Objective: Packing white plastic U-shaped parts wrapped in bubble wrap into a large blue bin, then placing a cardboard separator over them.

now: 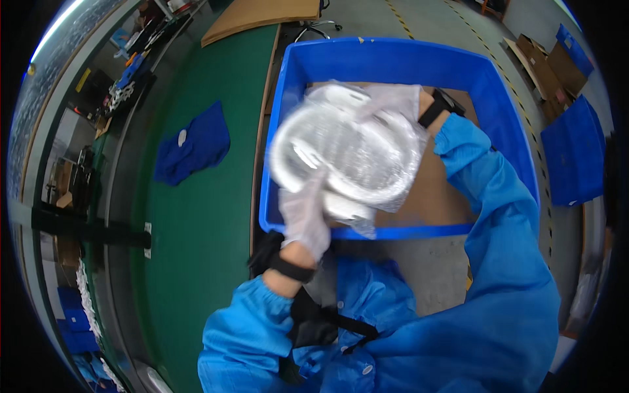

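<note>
Between my hands is a white, oval, ring-like part [278, 150] in a clear plastic bag [367, 154], held over a large blue bin [393, 49]. My left hand [305, 219], in a whitish glove, grips the near left side with its thumb on top. At the far right side my gloved right hand [393, 103] is closed on the bag's edge, its fingers partly blurred. White pieces show at the far and near ends of the bundle; whether there is more than one part inside, I cannot tell. Brown cardboard [445, 190] lines the bin's bottom.
A green-topped bench [196, 249] runs along the left, with a crumpled dark blue cloth [196, 144] on it. Cardboard sheets [262, 16] lie at its far end. To the right stand another blue bin [573, 154] and open cardboard boxes [547, 65].
</note>
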Demonstrator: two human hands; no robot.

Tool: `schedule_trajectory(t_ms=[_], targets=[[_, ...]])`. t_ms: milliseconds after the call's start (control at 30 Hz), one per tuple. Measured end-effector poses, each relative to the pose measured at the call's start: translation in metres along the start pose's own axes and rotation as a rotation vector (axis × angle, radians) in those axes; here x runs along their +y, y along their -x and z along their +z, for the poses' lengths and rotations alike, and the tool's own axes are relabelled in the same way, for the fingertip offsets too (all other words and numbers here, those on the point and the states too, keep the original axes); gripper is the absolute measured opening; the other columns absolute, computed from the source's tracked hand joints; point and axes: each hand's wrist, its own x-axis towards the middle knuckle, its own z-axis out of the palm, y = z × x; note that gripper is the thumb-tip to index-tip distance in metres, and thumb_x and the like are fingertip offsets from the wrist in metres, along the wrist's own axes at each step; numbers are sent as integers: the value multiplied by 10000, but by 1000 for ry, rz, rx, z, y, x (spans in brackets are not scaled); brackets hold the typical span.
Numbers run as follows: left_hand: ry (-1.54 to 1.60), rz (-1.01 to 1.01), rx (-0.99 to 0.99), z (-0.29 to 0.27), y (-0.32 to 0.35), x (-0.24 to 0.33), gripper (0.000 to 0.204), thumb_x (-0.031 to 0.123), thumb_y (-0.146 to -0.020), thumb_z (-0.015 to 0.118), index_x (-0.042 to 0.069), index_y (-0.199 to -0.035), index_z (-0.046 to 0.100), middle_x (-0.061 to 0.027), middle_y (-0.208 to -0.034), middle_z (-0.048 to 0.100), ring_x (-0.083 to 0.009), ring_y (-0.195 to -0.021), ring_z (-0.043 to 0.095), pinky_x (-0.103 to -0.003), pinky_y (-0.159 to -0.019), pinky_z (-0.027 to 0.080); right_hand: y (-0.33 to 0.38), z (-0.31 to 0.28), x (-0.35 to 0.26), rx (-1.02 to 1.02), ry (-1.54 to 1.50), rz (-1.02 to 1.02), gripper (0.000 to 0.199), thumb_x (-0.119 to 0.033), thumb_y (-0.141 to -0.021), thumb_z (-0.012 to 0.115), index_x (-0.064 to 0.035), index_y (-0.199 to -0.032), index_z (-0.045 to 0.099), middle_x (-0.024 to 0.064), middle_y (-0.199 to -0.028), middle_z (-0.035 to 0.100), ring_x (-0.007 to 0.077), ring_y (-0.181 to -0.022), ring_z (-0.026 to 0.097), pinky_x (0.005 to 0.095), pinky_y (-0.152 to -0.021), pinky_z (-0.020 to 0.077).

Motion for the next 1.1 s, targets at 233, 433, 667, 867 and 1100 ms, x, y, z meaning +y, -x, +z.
schedule_trajectory(t_ms=[233,433,667,867,1100], targets=[[-373,-243,-632,-7,-13,-126,630,27,-773,710,86,-1332,424,-202,-1095,612,-309,-982,620,-395,-858,503,-15,-95,189,-113,96,250,482,-266,-739,767,28,-1095,628,92,-986,673,154,-872,629,287,-791,503],[-6,-1433,-237,15,-40,-96,601,98,-835,679,50,-1360,392,-175,-1154,593,-265,-1003,615,-349,-893,500,-19,-88,226,-94,161,190,527,-329,-708,787,7,-1083,635,79,-963,678,160,-876,615,296,-805,485],[-866,-624,-1369,-18,-72,-56,287,221,-930,537,84,-1171,612,-151,-1115,604,-242,-952,632,-313,-802,528,-55,-70,226,-270,271,166,548,-380,-657,806,-3,-1018,641,96,-910,689,172,-827,617,323,-749,484],[-1380,145,-1183,2,-87,-8,509,217,-763,662,-35,-1187,535,-250,-1141,552,-362,-1020,575,-410,-875,486,-104,-53,224,-333,659,36,646,-541,-653,745,17,-963,649,154,-888,684,272,-796,630,391,-731,484],[-1537,325,-1230,-6,-69,-67,965,504,-723,699,-26,-1417,288,-250,-1440,327,-415,-1348,287,-562,-1081,236,-136,-29,201,-312,968,8,640,-547,-663,731,24,-942,650,180,-874,678,300,-791,630,404,-734,488]])
